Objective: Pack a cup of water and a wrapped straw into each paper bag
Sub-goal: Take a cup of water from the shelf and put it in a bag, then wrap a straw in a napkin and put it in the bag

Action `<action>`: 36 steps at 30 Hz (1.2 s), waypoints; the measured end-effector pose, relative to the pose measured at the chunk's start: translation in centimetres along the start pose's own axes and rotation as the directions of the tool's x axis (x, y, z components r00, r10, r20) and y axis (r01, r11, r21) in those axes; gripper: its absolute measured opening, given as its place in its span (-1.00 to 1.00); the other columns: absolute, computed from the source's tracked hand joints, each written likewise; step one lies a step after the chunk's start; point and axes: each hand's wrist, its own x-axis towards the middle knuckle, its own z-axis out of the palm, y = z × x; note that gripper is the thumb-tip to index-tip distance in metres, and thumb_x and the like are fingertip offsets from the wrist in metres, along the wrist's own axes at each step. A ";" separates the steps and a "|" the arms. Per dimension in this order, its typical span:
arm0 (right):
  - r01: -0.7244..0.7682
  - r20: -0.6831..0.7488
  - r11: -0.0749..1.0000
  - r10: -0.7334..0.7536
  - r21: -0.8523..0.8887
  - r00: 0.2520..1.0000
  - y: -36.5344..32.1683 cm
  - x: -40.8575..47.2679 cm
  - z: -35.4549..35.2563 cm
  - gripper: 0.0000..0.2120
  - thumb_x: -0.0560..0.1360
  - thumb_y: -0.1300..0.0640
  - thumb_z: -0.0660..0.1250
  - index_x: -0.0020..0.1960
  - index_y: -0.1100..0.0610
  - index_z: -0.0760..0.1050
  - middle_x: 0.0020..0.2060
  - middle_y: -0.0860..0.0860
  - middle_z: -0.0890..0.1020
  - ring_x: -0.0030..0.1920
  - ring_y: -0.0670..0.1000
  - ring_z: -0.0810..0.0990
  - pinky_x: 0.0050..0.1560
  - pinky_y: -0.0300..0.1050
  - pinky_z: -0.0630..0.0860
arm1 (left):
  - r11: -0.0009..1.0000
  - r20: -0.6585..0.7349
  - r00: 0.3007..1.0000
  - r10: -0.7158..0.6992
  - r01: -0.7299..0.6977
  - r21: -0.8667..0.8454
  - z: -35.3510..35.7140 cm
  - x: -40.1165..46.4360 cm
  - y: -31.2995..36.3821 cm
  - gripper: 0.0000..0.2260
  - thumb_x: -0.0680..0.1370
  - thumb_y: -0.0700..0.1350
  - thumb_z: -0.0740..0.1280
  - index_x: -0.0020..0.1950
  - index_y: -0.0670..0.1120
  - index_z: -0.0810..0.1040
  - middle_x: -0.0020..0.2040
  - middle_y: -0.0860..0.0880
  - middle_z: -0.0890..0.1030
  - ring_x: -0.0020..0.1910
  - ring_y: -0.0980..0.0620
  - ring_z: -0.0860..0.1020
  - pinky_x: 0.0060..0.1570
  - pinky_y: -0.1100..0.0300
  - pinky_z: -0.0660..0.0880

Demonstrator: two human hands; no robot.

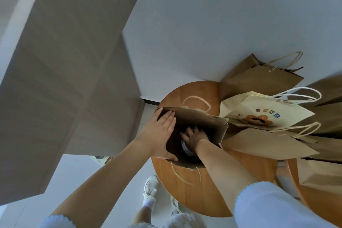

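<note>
An open brown paper bag (205,120) stands on a round wooden table (187,190). My left hand (161,131) holds the bag's left wall, fingers outside and thumb hooked over the near rim. My right hand (195,138) is down inside the bag, fingers curled over the top of a cup (186,147), of which only a dark rim shows. No straw is visible.
Several other paper bags lie to the right: a cream printed one (266,113), a brown one (259,77) behind it and flat brown ones (268,144) nearer. A second wooden table (314,201) edges in at the right. Tall grey cabinets (64,79) stand left.
</note>
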 end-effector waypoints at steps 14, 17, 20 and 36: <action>0.138 -0.187 0.899 -0.064 0.415 0.980 4.9 -11.2 -5.3 -0.38 0.57 -0.18 0.15 0.48 0.19 0.21 0.37 0.12 0.38 0.31 0.14 0.42 0.27 0.03 0.42 | 0.986 -0.134 0.988 -0.079 0.057 -0.158 -5.8 -1.4 1.4 -0.41 0.62 0.13 0.13 0.55 -0.13 0.08 0.56 -0.08 0.11 0.53 0.00 0.06 0.49 0.09 -0.15; 0.135 -0.200 0.904 -0.056 0.406 0.978 6.7 -14.4 -7.4 -0.38 0.58 -0.21 0.11 0.48 0.18 0.23 0.41 0.10 0.37 0.35 0.12 0.39 0.31 0.00 0.39 | 0.976 -0.195 0.969 -0.152 0.117 -0.184 -8.5 -2.9 1.3 -0.49 0.62 0.11 0.14 0.49 -0.13 0.24 0.49 -0.08 0.27 0.47 -0.04 0.21 0.48 0.06 0.02; 0.131 -0.296 0.919 -0.016 0.373 0.955 8.4 -18.2 -11.0 -0.39 0.60 -0.19 0.10 0.51 0.16 0.18 0.46 0.08 0.29 0.42 0.11 0.30 0.40 -0.01 0.28 | 0.935 -0.224 0.934 -0.279 0.211 -0.286 -12.2 -4.8 0.8 -0.53 0.62 0.09 0.16 0.42 -0.17 0.33 0.40 -0.11 0.38 0.37 -0.08 0.35 0.35 0.03 0.31; 0.353 -0.942 0.929 -0.013 0.112 0.335 1.0 -30.5 -31.2 -0.71 0.57 0.01 0.18 0.18 0.18 0.43 0.13 0.12 0.52 0.07 0.14 0.47 -0.06 -0.08 0.36 | 0.660 -0.503 0.448 -0.739 0.631 -0.408 -20.6 -25.3 -10.1 -0.62 0.61 0.02 0.13 0.35 -0.15 0.43 0.29 -0.13 0.47 0.26 -0.16 0.45 0.09 0.03 0.41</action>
